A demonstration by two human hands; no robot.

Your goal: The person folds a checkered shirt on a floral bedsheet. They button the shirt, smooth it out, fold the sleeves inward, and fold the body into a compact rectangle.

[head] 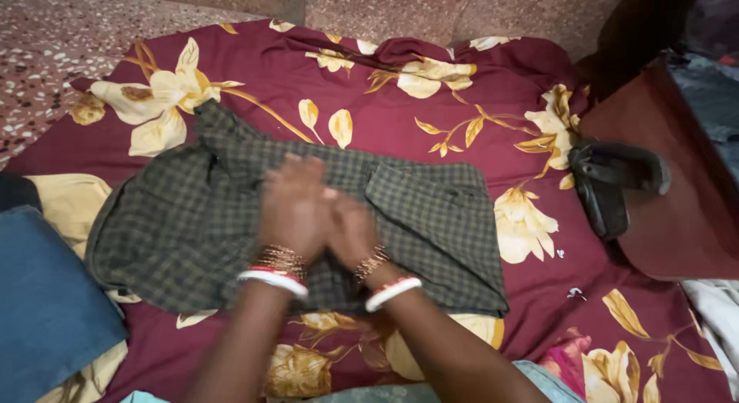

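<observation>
A dark green checked shirt (pixel 177 218) lies spread on a maroon sheet with yellow flowers (pixel 400 118). My left hand (pixel 292 207) and my right hand (pixel 350 230) rest side by side on the middle of the shirt, blurred with motion. Both wrists wear gold, red and white bangles. The fingers press on or gather the cloth near the shirt's front; whether they grip it is unclear. The shirt's right part (pixel 439 218) lies folded over.
A black iron (pixel 612 180) sits at the right on a brown board (pixel 677 187). Blue cloth (pixel 42 303) and yellow cloth (pixel 69 207) lie at the left. Speckled floor (pixel 54 41) shows at the far left. Pale cloth lies at the lower right (pixel 716 318).
</observation>
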